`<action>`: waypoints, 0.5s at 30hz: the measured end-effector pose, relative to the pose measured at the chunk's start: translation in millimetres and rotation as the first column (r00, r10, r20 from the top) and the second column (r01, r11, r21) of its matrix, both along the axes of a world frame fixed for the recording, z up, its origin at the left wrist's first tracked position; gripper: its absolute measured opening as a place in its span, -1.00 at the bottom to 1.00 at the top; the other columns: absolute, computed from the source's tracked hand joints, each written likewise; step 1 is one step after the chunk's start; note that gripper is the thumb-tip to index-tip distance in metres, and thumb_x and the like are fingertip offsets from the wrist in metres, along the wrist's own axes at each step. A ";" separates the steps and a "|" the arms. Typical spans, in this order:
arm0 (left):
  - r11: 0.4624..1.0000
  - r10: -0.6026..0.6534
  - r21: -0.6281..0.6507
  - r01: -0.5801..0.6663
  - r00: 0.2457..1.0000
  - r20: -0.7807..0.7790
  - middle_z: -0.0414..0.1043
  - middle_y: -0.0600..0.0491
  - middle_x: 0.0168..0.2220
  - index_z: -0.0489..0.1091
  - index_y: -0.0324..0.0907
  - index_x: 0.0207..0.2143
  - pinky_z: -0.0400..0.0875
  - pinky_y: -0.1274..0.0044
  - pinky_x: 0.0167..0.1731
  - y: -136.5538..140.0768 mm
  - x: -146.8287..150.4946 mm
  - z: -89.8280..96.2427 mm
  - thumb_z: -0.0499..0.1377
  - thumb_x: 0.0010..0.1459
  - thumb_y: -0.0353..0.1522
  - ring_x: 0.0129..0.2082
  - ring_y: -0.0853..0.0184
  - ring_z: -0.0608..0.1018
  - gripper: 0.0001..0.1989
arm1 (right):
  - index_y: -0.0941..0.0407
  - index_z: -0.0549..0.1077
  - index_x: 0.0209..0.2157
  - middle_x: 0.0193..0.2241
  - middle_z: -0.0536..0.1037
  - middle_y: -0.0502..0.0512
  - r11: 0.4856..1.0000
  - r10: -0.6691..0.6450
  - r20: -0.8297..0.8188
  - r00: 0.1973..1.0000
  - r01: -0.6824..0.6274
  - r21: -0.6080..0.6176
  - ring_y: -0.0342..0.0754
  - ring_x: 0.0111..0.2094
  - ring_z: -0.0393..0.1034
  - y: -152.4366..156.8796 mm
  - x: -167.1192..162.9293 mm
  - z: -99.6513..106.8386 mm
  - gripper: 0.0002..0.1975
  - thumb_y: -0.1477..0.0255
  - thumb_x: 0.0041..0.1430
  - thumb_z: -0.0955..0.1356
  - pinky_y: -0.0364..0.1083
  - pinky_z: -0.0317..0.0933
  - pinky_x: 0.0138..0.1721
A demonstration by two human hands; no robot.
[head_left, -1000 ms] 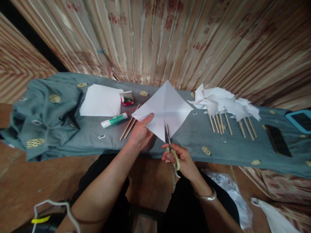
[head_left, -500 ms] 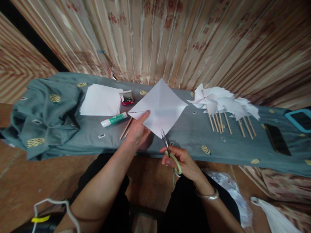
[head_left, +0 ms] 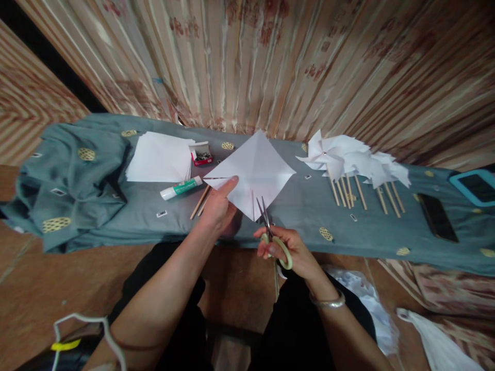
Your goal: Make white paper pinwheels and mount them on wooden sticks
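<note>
A square sheet of white paper (head_left: 263,165) is held up cornerwise by my left hand (head_left: 219,206), thumb on top and fingers underneath. Slits run inward from its left corner and its near corner. My right hand (head_left: 284,247) grips a pair of scissors (head_left: 266,219) by pale green handles. The blades are parted, just right of the slit at the near corner. Left of the paper lie a glue stick (head_left: 181,187), a small red box (head_left: 201,154) of tiny metal pieces, and two wooden sticks (head_left: 199,202), partly hidden by my left hand.
A stack of white paper (head_left: 159,159) lies at the left on the grey-green cloth (head_left: 294,226). Several paper pinwheels (head_left: 324,153) on sticks lie to the right. Beyond them are a black phone (head_left: 438,217) and a blue-framed device (head_left: 475,186). A curtain (head_left: 240,67) hangs behind.
The scissors have come out of the paper's near corner, shifted slightly right, and their blades have spread. A longer slit now shows there. My left hand keeps its hold.
</note>
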State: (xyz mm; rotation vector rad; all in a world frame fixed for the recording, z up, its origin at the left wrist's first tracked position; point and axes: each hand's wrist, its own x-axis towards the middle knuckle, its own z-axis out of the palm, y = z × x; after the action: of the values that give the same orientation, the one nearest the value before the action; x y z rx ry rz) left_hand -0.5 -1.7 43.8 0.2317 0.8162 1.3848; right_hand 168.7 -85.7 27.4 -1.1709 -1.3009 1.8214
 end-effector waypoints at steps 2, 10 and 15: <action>1.000 0.010 0.011 -0.010 1.000 -0.004 0.63 0.02 -0.32 0.49 -0.31 -0.13 0.46 0.44 0.02 -0.5 1.9 -0.9 0.19 0.12 -0.57 -0.21 0.26 0.65 -0.76 | 0.12 0.47 -0.20 -0.50 0.53 -0.02 1.000 -0.021 0.000 1.000 0.021 -0.022 -0.18 -0.51 0.41 2.0 -3.6 0.7 -0.47 0.00 -0.06 0.50 -0.15 0.33 -0.40; 1.000 0.005 0.003 -0.005 1.000 -0.016 0.60 0.05 -0.39 0.50 -0.30 -0.19 0.50 0.49 -0.14 0.0 0.5 -2.8 0.24 0.07 -0.54 -0.40 0.33 0.62 -0.79 | 0.12 0.48 -0.23 -0.53 0.53 -0.04 0.997 -0.061 0.025 0.998 0.062 -0.050 -0.20 -0.53 0.40 4.4 -9.9 -1.6 -0.50 0.05 -0.07 0.52 -0.16 0.34 -0.43; 1.000 -0.001 0.017 0.002 0.999 -0.042 0.59 0.05 -0.42 0.50 -0.30 -0.23 0.50 0.47 -0.15 -2.2 3.5 -5.3 0.27 0.00 -0.53 -0.41 0.32 0.61 -0.78 | 0.14 0.48 -0.31 -0.54 0.53 -0.04 0.996 -0.089 0.025 0.996 0.089 -0.024 -0.21 -0.56 0.39 7.0 -13.1 -2.4 -0.50 0.01 -0.09 0.51 -0.19 0.31 -0.48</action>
State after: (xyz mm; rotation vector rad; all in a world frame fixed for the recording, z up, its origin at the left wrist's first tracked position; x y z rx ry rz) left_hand 3.0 -3.9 38.5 0.2754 0.8387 1.3901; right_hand 155.6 -78.7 25.0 -1.2480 -1.2228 1.7691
